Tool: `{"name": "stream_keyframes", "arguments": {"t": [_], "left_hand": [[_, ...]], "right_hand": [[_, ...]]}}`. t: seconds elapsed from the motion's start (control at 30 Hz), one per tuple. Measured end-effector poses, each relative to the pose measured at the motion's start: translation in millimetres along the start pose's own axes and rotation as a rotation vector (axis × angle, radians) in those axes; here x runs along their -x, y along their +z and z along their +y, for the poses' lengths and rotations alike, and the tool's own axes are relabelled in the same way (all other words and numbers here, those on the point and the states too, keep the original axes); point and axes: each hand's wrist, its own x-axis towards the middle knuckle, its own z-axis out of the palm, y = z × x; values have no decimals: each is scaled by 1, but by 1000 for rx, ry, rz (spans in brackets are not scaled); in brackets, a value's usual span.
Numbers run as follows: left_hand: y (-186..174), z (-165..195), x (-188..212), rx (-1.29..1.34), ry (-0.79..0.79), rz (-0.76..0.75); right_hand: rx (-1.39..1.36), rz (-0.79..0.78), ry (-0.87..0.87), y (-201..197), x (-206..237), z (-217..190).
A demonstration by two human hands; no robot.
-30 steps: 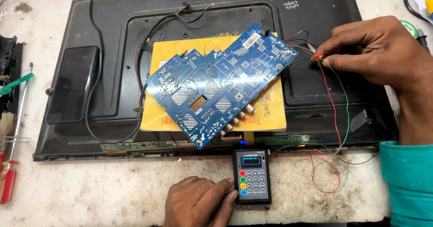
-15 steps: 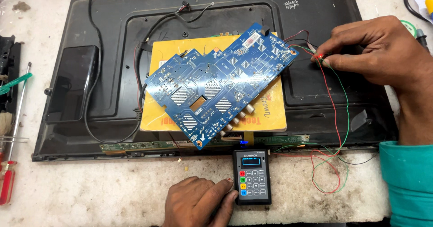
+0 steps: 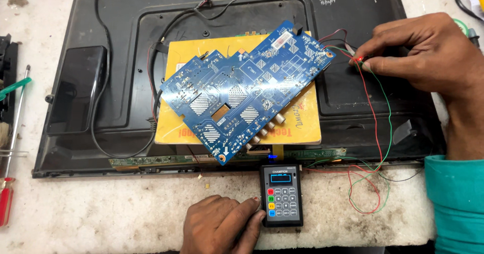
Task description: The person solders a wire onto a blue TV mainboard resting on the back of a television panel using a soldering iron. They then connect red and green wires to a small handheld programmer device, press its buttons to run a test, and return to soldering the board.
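Head view. The left hand [image 3: 222, 223] rests on the desk [image 3: 101, 218] at the near edge, its grip narrow and holding nothing: the fingers curl loosely and a fingertip [image 3: 256, 203] presses the left side of a small black handheld tester [image 3: 282, 195]. The tester lies flat on the desk, just right of this grip, with a lit blue screen at its far end and coloured keys down its left column.

The right hand [image 3: 428, 57] reaches in from the right, its sleeve teal. Its grip is pinched shut on the ends of thin red and green wires [image 3: 375, 133], where a small red light glows at the fingertips. From the grip the wires run toward the person, loop on the desk, and pass on toward the tester.

Just left of the right grip lies a blue circuit board [image 3: 242, 90], tilted on a yellow card [image 3: 302, 123]. Both rest on the black back panel of a flat television [image 3: 126, 37], which lies face down beyond the left grip. A black cable [image 3: 101, 82] curves over the panel's left part.

Well left of the left grip, at the desk's edge, lies a screwdriver with a red handle [image 3: 6, 203].
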Motion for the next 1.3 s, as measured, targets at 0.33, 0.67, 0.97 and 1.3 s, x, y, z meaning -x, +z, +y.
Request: {"name": "stream_keyframes", "arguments": {"t": [0.33, 0.67, 0.97, 1.3], "left_hand": [[3, -1, 0, -6, -23, -7], [5, 0, 0, -12, -44, -14], [5, 0, 1, -26, -35, -6], [7, 1, 0, -13, -49, -11]], "right_hand": [[-38, -20, 21, -3, 1, 3], [-75, -25, 54, -3, 2, 1], [-72, -53, 74, -5, 2, -2], [-43, -63, 132, -7, 3, -10]]}}
